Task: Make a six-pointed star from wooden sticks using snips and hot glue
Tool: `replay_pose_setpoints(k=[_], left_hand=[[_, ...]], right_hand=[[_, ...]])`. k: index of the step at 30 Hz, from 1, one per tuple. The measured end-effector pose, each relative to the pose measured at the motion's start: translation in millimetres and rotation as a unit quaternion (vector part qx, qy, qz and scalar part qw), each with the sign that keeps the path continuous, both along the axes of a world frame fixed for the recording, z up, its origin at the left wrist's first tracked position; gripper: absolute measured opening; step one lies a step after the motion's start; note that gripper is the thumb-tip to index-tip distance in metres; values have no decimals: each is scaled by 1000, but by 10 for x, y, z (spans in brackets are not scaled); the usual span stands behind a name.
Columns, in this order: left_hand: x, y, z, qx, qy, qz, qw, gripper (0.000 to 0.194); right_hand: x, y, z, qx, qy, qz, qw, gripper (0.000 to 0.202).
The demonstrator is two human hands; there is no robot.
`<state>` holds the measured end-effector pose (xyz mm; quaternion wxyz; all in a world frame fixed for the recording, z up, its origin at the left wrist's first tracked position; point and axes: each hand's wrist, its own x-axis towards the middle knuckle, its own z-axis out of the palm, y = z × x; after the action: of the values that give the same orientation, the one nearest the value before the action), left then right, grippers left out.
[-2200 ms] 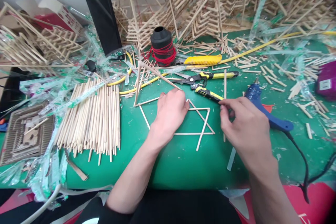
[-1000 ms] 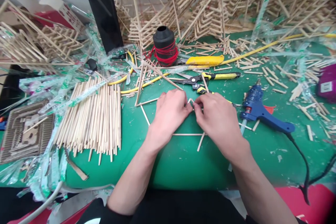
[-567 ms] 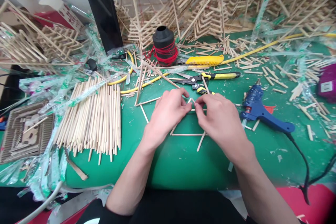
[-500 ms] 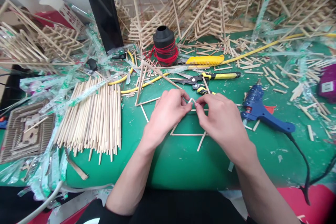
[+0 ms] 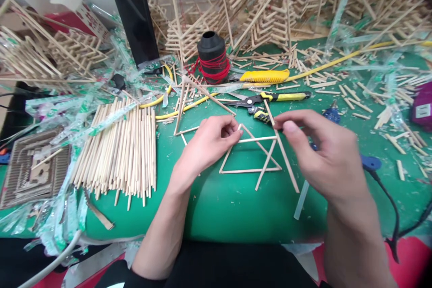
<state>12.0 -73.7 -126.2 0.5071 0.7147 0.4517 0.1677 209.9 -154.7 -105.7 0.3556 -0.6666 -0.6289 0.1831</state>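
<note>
Fingers [image 5: 234,137] of the left hand [image 5: 211,141] are pinched together at the top corner of a small stick frame [image 5: 243,171], which lies on the green tabletop [image 5: 232,216] between the two hands. Fingertips of the right hand [image 5: 326,153] meet the upper part of a slanting stick [image 5: 288,162] at the frame's right corner; whether they grip it or only touch it, I cannot tell. Just behind lie black-and-yellow shears [image 5: 251,102], blades apart, and beyond them a yellow cutter [image 5: 265,75] near a black cone [image 5: 211,47] wound with red thread [image 5: 214,69]. A blue glue gun [image 5: 371,162] is partly hidden by the right hand. Pale sticks [image 5: 118,153] lie in a row at the left; farther back stand a dark phone [image 5: 137,27] and lattice structures [image 5: 270,22].
</note>
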Motion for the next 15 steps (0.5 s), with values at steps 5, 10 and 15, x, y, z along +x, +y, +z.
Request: replay_pose_setpoints(k=[5, 10, 15], left_hand=[[-84, -4, 19, -1, -14, 11, 1000, 17], [-109, -47, 26, 3, -32, 28, 999, 15], [-125, -129, 76, 21, -58, 21, 998, 13]], right_hand=[[129, -83, -48, 8, 70, -27, 997, 23], [159, -169, -230, 1, 152, -24, 988, 28], [137, -157, -246, -29, 209, 1, 978, 35]])
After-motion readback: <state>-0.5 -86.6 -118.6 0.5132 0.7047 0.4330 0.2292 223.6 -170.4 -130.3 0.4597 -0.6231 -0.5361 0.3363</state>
